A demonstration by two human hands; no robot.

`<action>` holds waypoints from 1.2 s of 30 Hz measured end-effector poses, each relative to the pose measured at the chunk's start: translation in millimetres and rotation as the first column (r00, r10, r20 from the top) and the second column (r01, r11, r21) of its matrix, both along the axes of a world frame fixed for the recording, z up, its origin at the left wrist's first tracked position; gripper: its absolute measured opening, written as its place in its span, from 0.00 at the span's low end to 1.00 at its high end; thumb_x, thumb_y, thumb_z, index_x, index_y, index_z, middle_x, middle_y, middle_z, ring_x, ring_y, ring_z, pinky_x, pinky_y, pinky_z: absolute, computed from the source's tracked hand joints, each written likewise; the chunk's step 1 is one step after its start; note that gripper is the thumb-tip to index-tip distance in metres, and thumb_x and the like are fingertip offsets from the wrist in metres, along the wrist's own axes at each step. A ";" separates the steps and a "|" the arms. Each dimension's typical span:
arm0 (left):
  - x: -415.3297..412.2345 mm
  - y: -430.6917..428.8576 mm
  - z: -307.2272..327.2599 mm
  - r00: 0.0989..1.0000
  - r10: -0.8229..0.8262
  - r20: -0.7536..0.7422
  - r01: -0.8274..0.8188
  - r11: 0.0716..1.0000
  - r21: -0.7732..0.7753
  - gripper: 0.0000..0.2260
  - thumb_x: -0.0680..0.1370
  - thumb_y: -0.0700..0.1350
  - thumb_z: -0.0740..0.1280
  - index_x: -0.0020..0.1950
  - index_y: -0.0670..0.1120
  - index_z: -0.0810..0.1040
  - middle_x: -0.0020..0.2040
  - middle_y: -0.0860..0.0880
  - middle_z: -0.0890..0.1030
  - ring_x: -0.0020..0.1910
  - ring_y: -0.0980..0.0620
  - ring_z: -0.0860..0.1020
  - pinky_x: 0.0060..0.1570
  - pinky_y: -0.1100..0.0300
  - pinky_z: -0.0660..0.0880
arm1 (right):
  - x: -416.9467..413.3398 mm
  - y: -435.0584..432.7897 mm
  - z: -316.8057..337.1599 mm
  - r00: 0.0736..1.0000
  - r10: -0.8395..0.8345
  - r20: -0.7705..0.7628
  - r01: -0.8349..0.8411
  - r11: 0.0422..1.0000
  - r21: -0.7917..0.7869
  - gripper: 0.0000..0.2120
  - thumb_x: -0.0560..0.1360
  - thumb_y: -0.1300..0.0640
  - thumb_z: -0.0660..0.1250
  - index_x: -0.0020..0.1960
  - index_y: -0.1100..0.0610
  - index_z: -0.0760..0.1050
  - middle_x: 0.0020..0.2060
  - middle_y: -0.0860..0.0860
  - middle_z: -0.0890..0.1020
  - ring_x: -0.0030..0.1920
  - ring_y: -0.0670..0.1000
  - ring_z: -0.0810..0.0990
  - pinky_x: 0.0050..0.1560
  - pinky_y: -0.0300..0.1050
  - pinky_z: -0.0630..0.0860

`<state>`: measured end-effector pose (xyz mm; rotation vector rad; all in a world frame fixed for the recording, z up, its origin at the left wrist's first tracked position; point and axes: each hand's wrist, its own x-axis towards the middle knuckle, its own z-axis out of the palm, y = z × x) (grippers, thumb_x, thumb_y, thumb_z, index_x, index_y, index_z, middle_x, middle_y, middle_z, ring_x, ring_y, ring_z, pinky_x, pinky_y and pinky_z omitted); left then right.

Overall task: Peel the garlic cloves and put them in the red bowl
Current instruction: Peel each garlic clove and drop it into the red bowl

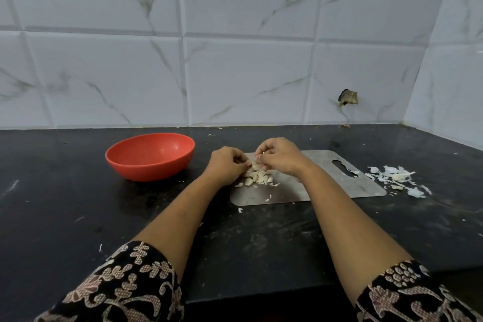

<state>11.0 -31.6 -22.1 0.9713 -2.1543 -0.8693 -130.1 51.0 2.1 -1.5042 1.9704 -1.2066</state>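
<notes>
A pile of garlic cloves (258, 178) lies on the left part of a steel cutting board (326, 183). Just above the pile, my left hand (226, 165) and my right hand (278, 155) meet, both with curled fingers pinching one garlic clove (254, 164) between them. The clove is mostly hidden by my fingers. The red bowl (150, 155) stands on the counter to the left of my left hand; its inside looks bare.
A heap of garlic skins (397, 178) lies on the black counter (78, 217) right of the board. Small skin scraps are scattered around the board. The tiled wall stands behind, with a corner at the far right.
</notes>
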 end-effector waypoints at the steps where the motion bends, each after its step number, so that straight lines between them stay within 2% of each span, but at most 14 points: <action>1: 1.1 -0.6 0.1 1.000 0.001 0.012 -0.001 1.000 -0.009 0.05 0.75 0.43 0.73 0.48 0.43 0.83 0.42 0.47 0.84 0.36 0.58 0.79 0.41 0.69 0.75 | -3.7 0.9 1.3 1.000 -0.031 -0.006 0.031 0.999 -0.033 0.05 0.76 0.65 0.68 0.44 0.58 0.79 0.37 0.53 0.83 0.34 0.46 0.80 0.44 0.41 0.80; 5: 4.6 0.7 2.3 0.999 -0.026 0.021 0.026 1.000 -0.017 0.05 0.72 0.40 0.75 0.47 0.44 0.84 0.42 0.46 0.84 0.39 0.58 0.79 0.41 0.72 0.74 | -15.1 6.1 -0.2 0.984 -0.119 -0.135 0.116 0.993 -0.024 0.08 0.76 0.67 0.68 0.47 0.56 0.82 0.40 0.47 0.82 0.43 0.44 0.80 0.49 0.37 0.76; 9: 5.0 0.9 3.2 1.000 -0.023 -0.019 0.023 1.000 -0.018 0.04 0.74 0.38 0.72 0.45 0.46 0.83 0.43 0.45 0.84 0.37 0.55 0.80 0.40 0.70 0.77 | -13.6 5.8 -2.0 0.973 -0.081 -0.215 0.087 0.996 0.020 0.11 0.75 0.69 0.68 0.51 0.58 0.84 0.48 0.50 0.84 0.50 0.46 0.81 0.55 0.38 0.75; 11: 4.9 -0.9 4.1 0.998 0.007 -0.060 -0.009 1.000 -0.030 0.05 0.75 0.38 0.72 0.43 0.47 0.82 0.41 0.46 0.84 0.38 0.53 0.81 0.40 0.69 0.76 | -14.0 6.2 -0.2 0.968 -0.098 -0.230 0.103 0.995 0.011 0.11 0.76 0.70 0.66 0.49 0.58 0.84 0.48 0.52 0.84 0.50 0.47 0.81 0.56 0.40 0.76; 13: 5.4 -2.1 5.1 0.995 0.048 -0.083 -0.052 0.997 -0.053 0.04 0.75 0.38 0.71 0.43 0.47 0.82 0.36 0.51 0.81 0.36 0.58 0.78 0.36 0.76 0.71 | -15.3 6.2 -0.7 0.964 -0.121 -0.238 0.125 0.992 0.002 0.12 0.76 0.70 0.65 0.48 0.58 0.84 0.47 0.52 0.83 0.47 0.47 0.80 0.53 0.40 0.77; 17: 6.5 -5.9 2.0 0.991 0.107 -0.081 -0.112 0.991 -0.068 0.04 0.75 0.38 0.71 0.44 0.45 0.83 0.34 0.54 0.79 0.35 0.61 0.75 0.33 0.78 0.69 | -18.5 -8.3 -5.8 0.959 -0.185 -0.216 0.168 0.981 -0.094 0.10 0.77 0.68 0.65 0.49 0.59 0.84 0.49 0.53 0.84 0.49 0.48 0.80 0.53 0.38 0.76; 19: 6.3 -7.1 0.1 0.993 0.108 -0.049 -0.111 0.990 -0.081 0.06 0.75 0.37 0.70 0.42 0.48 0.82 0.35 0.54 0.79 0.38 0.59 0.77 0.36 0.76 0.69 | -22.1 -22.6 -8.4 0.944 -0.184 -0.272 0.172 0.983 -0.068 0.11 0.78 0.67 0.64 0.51 0.58 0.83 0.51 0.53 0.83 0.52 0.49 0.80 0.54 0.38 0.74; 21: 4.4 -9.6 -0.3 0.994 0.108 -0.023 -0.110 0.989 -0.102 0.08 0.75 0.37 0.70 0.40 0.50 0.81 0.36 0.54 0.80 0.41 0.56 0.79 0.43 0.70 0.73 | -25.2 -35.8 -11.6 0.927 -0.143 -0.348 0.153 0.988 0.003 0.15 0.78 0.69 0.61 0.56 0.57 0.82 0.56 0.53 0.82 0.58 0.50 0.79 0.60 0.40 0.73; 24: 3.5 -13.9 2.0 0.988 0.150 -0.024 -0.152 0.976 -0.158 0.08 0.75 0.38 0.69 0.40 0.51 0.80 0.39 0.53 0.80 0.43 0.54 0.79 0.49 0.61 0.76 | -27.4 -53.6 -15.1 0.909 -0.028 -0.417 0.083 0.990 0.114 0.26 0.77 0.73 0.56 0.68 0.53 0.74 0.69 0.52 0.73 0.70 0.53 0.70 0.70 0.45 0.67; 26: 5.5 -16.4 2.0 0.985 0.171 -0.004 -0.168 0.968 -0.186 0.08 0.75 0.38 0.68 0.41 0.51 0.80 0.41 0.53 0.80 0.44 0.54 0.79 0.49 0.59 0.76 | -24.9 -64.0 -15.8 0.850 0.098 -0.518 0.019 0.977 0.214 0.29 0.77 0.72 0.55 0.72 0.49 0.70 0.74 0.51 0.67 0.74 0.54 0.65 0.73 0.47 0.63; 28: 6.9 -17.3 0.6 0.983 0.178 0.038 -0.167 0.966 -0.196 0.08 0.75 0.38 0.68 0.41 0.51 0.79 0.42 0.52 0.81 0.45 0.53 0.80 0.50 0.57 0.77 | -21.5 -70.1 -15.5 0.798 0.168 -0.579 0.000 0.960 0.279 0.27 0.78 0.70 0.57 0.70 0.47 0.73 0.72 0.51 0.71 0.70 0.54 0.70 0.68 0.46 0.68; 31: 6.4 -17.8 -0.2 0.978 0.194 0.072 -0.178 0.966 -0.190 0.08 0.76 0.39 0.67 0.41 0.53 0.79 0.44 0.52 0.81 0.46 0.54 0.79 0.50 0.57 0.77 | -17.6 -68.0 -10.9 0.787 0.126 -0.604 0.013 0.975 0.220 0.17 0.79 0.67 0.62 0.59 0.52 0.82 0.59 0.52 0.81 0.54 0.53 0.81 0.55 0.45 0.77; 33: 5.7 -16.8 0.0 0.977 0.193 0.094 -0.172 0.966 -0.192 0.08 0.76 0.39 0.67 0.43 0.53 0.79 0.42 0.54 0.79 0.46 0.54 0.79 0.49 0.58 0.76 | -18.0 -61.7 -7.8 0.785 0.108 -0.610 -0.002 0.985 0.172 0.12 0.78 0.66 0.65 0.52 0.54 0.84 0.51 0.52 0.84 0.48 0.52 0.82 0.52 0.46 0.79; 36: 4.7 -15.3 -0.4 0.980 0.172 0.100 -0.149 0.967 -0.206 0.07 0.76 0.39 0.66 0.47 0.51 0.81 0.43 0.55 0.79 0.48 0.54 0.79 0.51 0.57 0.76 | -21.7 -49.1 -6.0 0.820 0.077 -0.567 0.003 0.990 0.138 0.10 0.77 0.67 0.67 0.46 0.56 0.84 0.46 0.52 0.84 0.45 0.50 0.82 0.49 0.43 0.79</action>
